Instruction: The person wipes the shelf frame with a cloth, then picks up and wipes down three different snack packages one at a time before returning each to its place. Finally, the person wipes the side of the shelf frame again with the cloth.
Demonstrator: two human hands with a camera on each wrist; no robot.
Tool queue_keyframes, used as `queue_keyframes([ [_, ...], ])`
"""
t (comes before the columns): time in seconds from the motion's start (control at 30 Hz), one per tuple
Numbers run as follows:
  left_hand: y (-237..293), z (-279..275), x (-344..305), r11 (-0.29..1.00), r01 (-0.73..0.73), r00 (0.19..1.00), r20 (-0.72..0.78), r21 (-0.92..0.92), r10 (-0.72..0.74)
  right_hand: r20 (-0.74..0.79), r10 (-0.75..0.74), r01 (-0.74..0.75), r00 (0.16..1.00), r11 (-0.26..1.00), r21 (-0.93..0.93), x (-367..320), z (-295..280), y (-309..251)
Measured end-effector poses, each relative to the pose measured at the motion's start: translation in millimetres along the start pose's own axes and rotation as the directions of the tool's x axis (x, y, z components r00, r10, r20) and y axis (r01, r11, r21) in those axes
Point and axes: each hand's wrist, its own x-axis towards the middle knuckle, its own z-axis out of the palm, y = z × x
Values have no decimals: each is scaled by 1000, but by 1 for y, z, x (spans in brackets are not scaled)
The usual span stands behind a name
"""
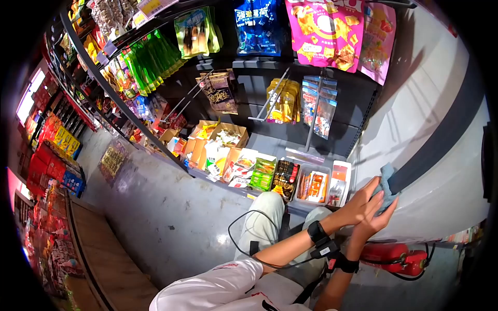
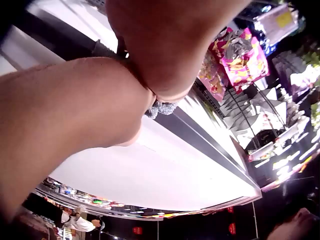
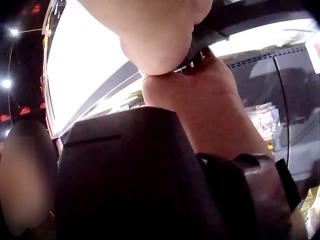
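Observation:
A grey-blue cloth [image 1: 386, 179] is bunched around the lower end of a dark grey strip [image 1: 441, 137] that edges a white panel [image 1: 399, 135]. My left hand [image 1: 358, 206] grips the cloth from the shelf side, fingers bent over it. Close below, my right hand [image 1: 374, 220] holds the same cloth, and the two hands overlap. In the left wrist view, a bit of the cloth [image 2: 162, 108] pokes out between the hands, against the strip. Both wrists wear black straps with devices; a cable loops from the left one.
Snack bags hang from hooks on the dark rack, among them a pink bag [image 1: 327, 33] and a blue bag [image 1: 258, 26]. Boxes and a clear tub [image 1: 313, 170] of packets line the bottom shelf. A red fire extinguisher [image 1: 386, 256] lies by my right arm. Wooden-sided shelving [image 1: 104, 249] stands left.

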Motion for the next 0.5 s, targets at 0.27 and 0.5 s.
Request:
queue_keyframes([
  [0.27, -140, -1, -33, 961, 201, 980, -30, 189, -199, 90, -24, 49, 996, 953, -297, -68, 17, 107],
  [0.5, -24, 3, -16, 982, -186, 975, -115, 42, 189, 8, 67, -67, 998, 997, 44, -16, 9, 18],
])
